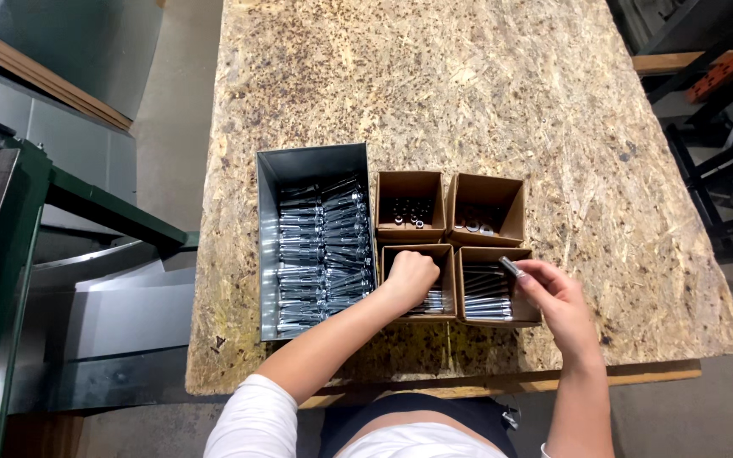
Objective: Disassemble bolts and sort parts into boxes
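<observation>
Reaching into the near-left cardboard box (pixel 445 254), left hand (pixel 411 277) has fingers curled down among metal sleeves, grip contents hidden; right hand (pixel 553 293) pinches a metal bolt (pixel 511 268) between fingertips over the near-right box (pixel 529 318); grey metal bin (pixel 269 246) of stacked parts just left; all on chipboard table (pixel 468 93).

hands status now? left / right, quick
Left hand: curled, reaching into the near-left cardboard box; whether it grips anything cannot be told.
Right hand: closed on a small metal part.
</observation>
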